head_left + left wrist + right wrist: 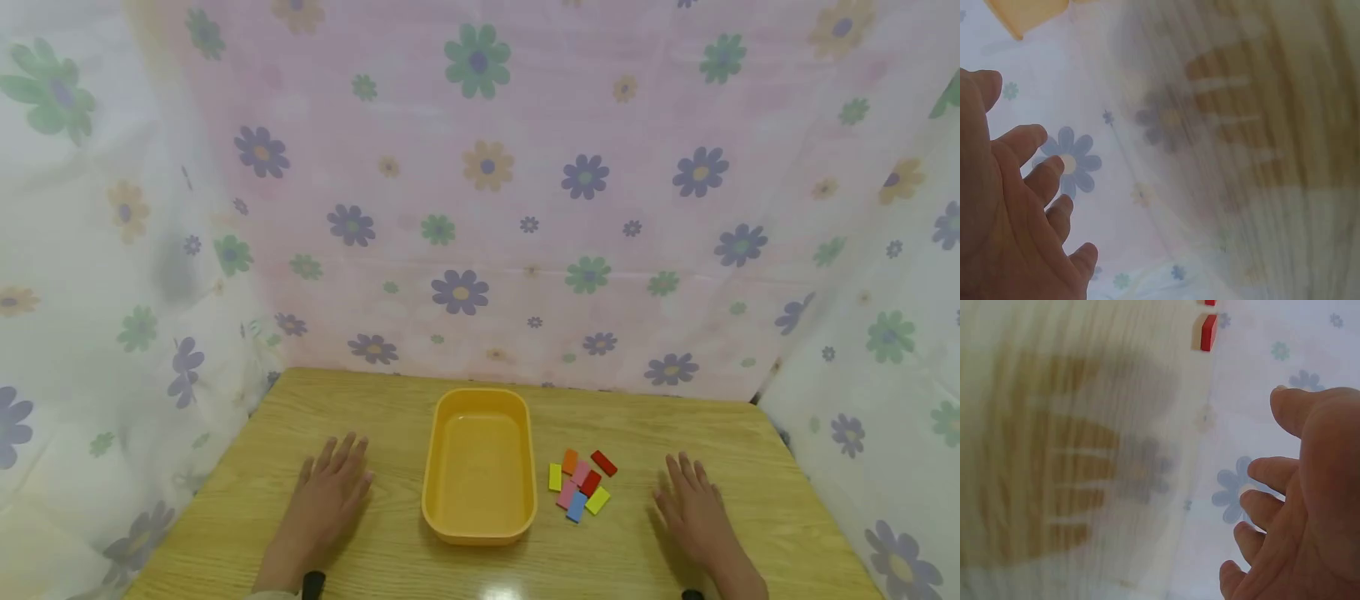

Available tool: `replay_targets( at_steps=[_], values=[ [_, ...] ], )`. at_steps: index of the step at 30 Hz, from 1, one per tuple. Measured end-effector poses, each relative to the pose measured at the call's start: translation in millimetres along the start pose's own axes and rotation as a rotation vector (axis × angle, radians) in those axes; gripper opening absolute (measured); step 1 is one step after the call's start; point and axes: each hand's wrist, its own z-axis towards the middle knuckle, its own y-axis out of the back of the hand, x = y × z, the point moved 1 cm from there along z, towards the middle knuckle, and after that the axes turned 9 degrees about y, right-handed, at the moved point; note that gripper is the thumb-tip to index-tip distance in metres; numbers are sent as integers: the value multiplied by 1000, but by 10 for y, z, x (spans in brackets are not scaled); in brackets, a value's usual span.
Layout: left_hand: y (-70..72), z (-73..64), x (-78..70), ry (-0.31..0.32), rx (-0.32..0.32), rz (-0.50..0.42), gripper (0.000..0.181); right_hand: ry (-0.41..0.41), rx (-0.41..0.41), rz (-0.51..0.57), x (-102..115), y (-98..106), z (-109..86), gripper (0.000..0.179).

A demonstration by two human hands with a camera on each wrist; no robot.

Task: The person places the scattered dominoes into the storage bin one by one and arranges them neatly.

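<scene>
In the head view a yellow plastic tub (480, 535) stands in the middle of the wooden table. To its right lies a loose cluster of small flat blocks: a blue block (577, 507), an orange block (571, 462), a dark red block (603, 463), a yellow block (555, 477) and several others in pink, red and yellow. My left hand (327, 498) is left of the tub, palm down, holding nothing. Right of the blocks is my right hand (694, 515), also bare. Both wrist views show the fingers relaxed and slightly bent, apart from the tabletop.
The wooden table (390, 558) ends at a back edge against a flowered curtain (525, 208). Similar flowered cloth hangs along the left and right sides. Dark bands show at both wrists.
</scene>
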Motion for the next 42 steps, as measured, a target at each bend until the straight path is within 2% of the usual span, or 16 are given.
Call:
replay_targets(
  at_steps=[8,14,23,27,35,42],
  values=[
    [-66,-36,-93,-62,-19,-57,54,47,-30,85,101,-123,-71,61],
    [-101,-66,-189,-61,32,-72,55,66,-34,144,218,-177,-104,61],
    [-163,-91,-316,-105,43,-80,56,26,44,257,447,-198,-118,64],
    [-164,-86,-375,-127,35,-80,56,33,78,257,507,-198,-88,62],
    [-177,-77,-521,-194,28,-66,57,130,62,236,480,-256,2,52],
    [-187,-88,-590,-226,40,-67,62,91,121,309,383,-303,141,47]
  ],
)
